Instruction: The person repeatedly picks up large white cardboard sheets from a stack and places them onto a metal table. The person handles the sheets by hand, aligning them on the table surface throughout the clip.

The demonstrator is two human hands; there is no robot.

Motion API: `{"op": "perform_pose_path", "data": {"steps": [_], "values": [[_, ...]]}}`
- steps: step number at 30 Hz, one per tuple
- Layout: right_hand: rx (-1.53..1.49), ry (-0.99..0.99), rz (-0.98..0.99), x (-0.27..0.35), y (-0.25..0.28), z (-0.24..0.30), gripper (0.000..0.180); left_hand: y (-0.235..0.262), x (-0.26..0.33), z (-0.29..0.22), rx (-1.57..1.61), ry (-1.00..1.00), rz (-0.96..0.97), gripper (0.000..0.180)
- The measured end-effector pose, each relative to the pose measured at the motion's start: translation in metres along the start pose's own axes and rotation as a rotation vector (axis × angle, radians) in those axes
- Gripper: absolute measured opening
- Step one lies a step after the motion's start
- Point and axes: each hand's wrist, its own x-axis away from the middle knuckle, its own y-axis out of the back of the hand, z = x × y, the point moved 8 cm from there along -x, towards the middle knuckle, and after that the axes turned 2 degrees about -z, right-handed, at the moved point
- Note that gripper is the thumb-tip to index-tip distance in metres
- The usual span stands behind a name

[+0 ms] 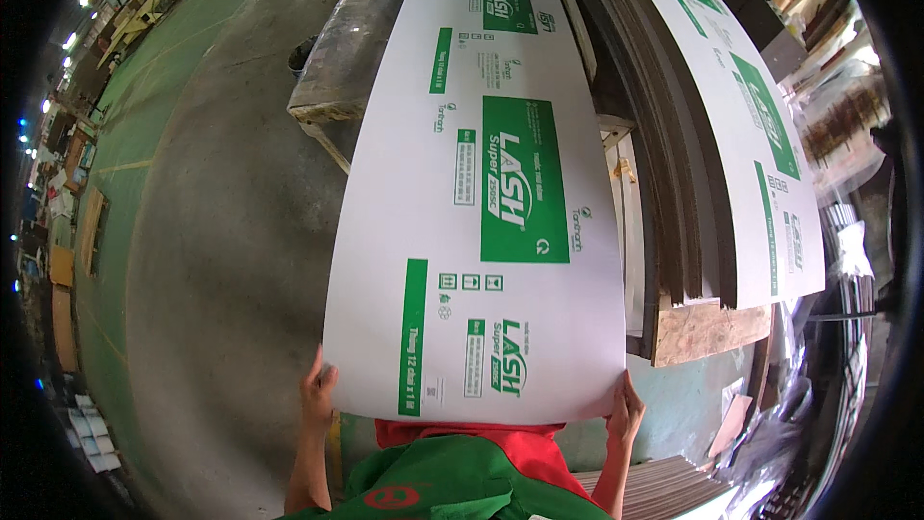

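A long white cardboard sheet (385, 221) with green printed panels stretches away from my body, its far part over a metal-topped table. My left hand (319, 385) grips its near left edge, thumb on top. At the near right corner my right hand (626, 407) holds the same sheet, fingers along the edge. Both hands are closed on the sheet, and the fingers underneath are hidden. The near edge of the sheet is close to my green and red shirt.
On the right, a tall stack of similar printed sheets (717, 67) rests on a wooden pallet (707, 329). The metal-topped table (351, 34) stands beyond at left. More flat cardboard (664, 489) lies low by my right side. Concrete floor (221, 231) extends to the left.
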Motion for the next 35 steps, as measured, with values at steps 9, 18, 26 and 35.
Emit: {"op": "perform_pose_path", "data": {"steps": [9,18,26,35], "values": [[0.069,-0.12,-0.032,-0.008,-0.003,-0.014,0.044,-0.004,-0.012,-0.017,-0.116,-0.048,-0.115,0.05],[0.158,0.373,-0.156,-0.158,-0.1,0.103,0.037,-0.064,-0.187,-0.023,0.04,0.064,-0.178,0.06],[0.112,0.471,-0.149,-0.245,-0.152,0.135,0.036,-0.105,-0.284,-0.06,0.126,0.012,-0.155,0.067],[0.916,0.479,-0.056,-0.27,-0.193,0.205,0.064,-0.124,-0.452,-0.062,-0.682,-0.37,-0.068,0.067]]}}
